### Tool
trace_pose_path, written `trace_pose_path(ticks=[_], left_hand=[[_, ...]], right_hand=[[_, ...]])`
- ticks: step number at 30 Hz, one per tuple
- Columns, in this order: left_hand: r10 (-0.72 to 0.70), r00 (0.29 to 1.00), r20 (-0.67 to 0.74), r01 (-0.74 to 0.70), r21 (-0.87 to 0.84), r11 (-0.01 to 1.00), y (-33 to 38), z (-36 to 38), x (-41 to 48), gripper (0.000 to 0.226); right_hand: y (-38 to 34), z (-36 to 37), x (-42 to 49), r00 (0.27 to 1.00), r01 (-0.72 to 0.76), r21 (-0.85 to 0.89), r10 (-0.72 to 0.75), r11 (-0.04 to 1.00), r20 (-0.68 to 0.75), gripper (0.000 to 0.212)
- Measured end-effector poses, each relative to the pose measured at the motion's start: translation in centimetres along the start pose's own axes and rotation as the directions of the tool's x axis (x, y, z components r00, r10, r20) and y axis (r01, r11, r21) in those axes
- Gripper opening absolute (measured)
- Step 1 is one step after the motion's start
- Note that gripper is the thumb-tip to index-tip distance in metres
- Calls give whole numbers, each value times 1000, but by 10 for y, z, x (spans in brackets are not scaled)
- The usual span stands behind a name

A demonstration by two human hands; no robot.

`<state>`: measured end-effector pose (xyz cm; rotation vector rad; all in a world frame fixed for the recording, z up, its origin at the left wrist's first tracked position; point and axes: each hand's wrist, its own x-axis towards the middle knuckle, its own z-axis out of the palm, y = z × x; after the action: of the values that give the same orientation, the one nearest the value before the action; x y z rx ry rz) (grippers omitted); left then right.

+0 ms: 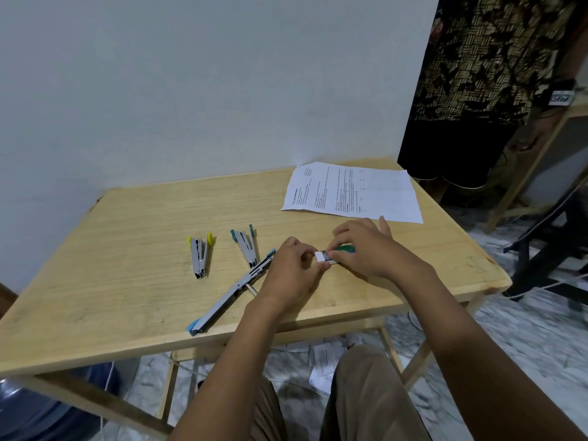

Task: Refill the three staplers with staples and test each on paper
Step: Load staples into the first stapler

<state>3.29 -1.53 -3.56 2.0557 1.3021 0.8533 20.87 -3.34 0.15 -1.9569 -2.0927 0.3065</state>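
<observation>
Three staplers lie on the counter (127, 265). A yellow stapler (199, 257) is at the left and a teal stapler (246, 246) just right of it, each lying in a narrow V. A blue stapler (229, 294) is swung open flat, its long rail running from the near edge up to the left hand (291, 275).

The staples appear to be in a small staple box (327, 254), held between both hands just right of the blue stapler's far end. The step in hand looks like drawing the white tray out of the green sleeve. To do it well, keep the box low and level over the counter and slide the tray slowly. Then lift one strip out whole rather than tipping, since loose strips are likely to snap and scatter.

The left grip pinches the white tray end between thumb and fingertips. The right hand (366, 246) has its grip curled round the green sleeve, little finger stretched toward the paper (353, 192) at the far right. Both forearms reach in from the near edge, knuckles up.
</observation>
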Motion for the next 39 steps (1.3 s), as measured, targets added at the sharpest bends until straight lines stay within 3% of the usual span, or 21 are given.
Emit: trace_pose_path(ticks=[6, 14, 24, 31, 39], left_hand=[[-2, 1000, 0, 2, 25, 1000, 0, -1, 0, 42], [-13, 1000, 2, 13, 5, 1000, 0, -2, -1, 39], [-27, 1000, 2, 27, -17, 999, 2, -3, -1, 35], [-23, 1000, 2, 23, -28, 999, 3, -3, -2, 33], [-32, 999, 9, 32, -25, 999, 4, -5, -2, 31]], right_hand=[[-4, -9, 10, 998, 15, -53, -12, 998, 57, 16], [1, -6, 9, 990, 137, -82, -139, 987, -22, 15], [9, 4, 3, 988, 149, 71, -145, 986, -57, 7], [10, 6, 6, 985, 175, 55, -174, 983, -13, 13], [13, 4, 9, 981, 183, 130, -190, 974, 37, 4]])
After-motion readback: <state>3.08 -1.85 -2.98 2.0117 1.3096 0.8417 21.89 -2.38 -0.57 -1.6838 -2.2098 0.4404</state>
